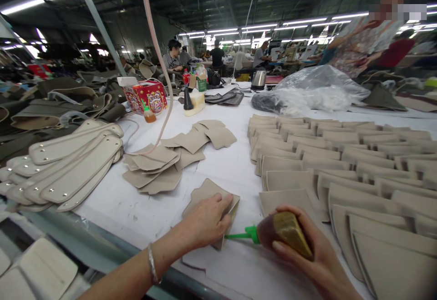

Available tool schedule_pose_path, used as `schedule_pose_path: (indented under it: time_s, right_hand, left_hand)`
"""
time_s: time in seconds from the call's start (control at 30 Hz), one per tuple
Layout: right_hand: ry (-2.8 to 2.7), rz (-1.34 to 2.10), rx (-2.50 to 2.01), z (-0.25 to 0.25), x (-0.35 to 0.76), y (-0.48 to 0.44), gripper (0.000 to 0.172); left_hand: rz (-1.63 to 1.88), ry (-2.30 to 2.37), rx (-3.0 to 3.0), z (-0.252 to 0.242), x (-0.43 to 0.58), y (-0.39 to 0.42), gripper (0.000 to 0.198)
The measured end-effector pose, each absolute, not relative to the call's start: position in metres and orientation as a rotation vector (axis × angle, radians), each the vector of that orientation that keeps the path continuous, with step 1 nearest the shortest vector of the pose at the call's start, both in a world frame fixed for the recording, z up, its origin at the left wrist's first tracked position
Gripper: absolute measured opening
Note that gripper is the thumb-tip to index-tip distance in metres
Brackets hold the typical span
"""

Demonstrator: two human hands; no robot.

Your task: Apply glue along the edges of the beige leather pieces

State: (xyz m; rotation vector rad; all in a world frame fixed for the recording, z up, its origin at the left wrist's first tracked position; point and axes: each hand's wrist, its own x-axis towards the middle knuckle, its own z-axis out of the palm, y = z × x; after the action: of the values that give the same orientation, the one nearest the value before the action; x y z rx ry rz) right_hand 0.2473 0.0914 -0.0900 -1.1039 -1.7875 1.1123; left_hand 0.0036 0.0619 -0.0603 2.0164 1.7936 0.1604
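Observation:
My left hand [207,221] presses down on a small stack of beige leather pieces [205,191] near the table's front edge, fingers curled over the top piece. My right hand [314,256] grips a brown glue bottle [285,229] with a green nozzle [242,235] lying sideways. The nozzle tip points left and touches the edge of the stack under my left hand. A bracelet sits on my left wrist.
Rows of overlapping beige pieces [341,163] cover the right side. A loose pile of pieces [170,159] and long oval panels [68,168] lie left. A red box [146,96], bottles, a plastic bag [314,88] and other workers stand behind.

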Motion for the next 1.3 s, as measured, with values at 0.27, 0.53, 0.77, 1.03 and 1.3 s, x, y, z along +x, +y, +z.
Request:
schedule_pose_path:
  time_s: [0.27, 0.53, 0.77, 1.03, 1.3]
  right_hand:
    - [-1.745, 1.172, -1.102, -0.092, 0.246, 0.076, 0.045]
    - [-1.915, 0.814, -1.060, -0.102, 0.261, 0.097, 0.047]
    - [-1.930, 0.873, -1.019, -0.101, 0.261, 0.093, 0.042]
    - [-1.799, 0.948, -1.109, -0.099, 0.254, 0.088, 0.045]
    - [-1.706, 0.971, -1.180, -0.090, 0.251, 0.088, 0.044]
  left_hand:
    - [0.137, 1.809, 1.998, -0.063, 0.004, 0.060, 0.050]
    - [0.115, 1.820, 2.002, -0.063, 0.005, 0.060, 0.049]
    - [0.156, 1.814, 2.010, -0.066, 0.004, 0.061, 0.050]
    - [0.194, 1.797, 2.016, -0.067, 0.002, 0.061, 0.051]
    - [0.220, 1.799, 1.999, -0.069, 0.003, 0.061, 0.050]
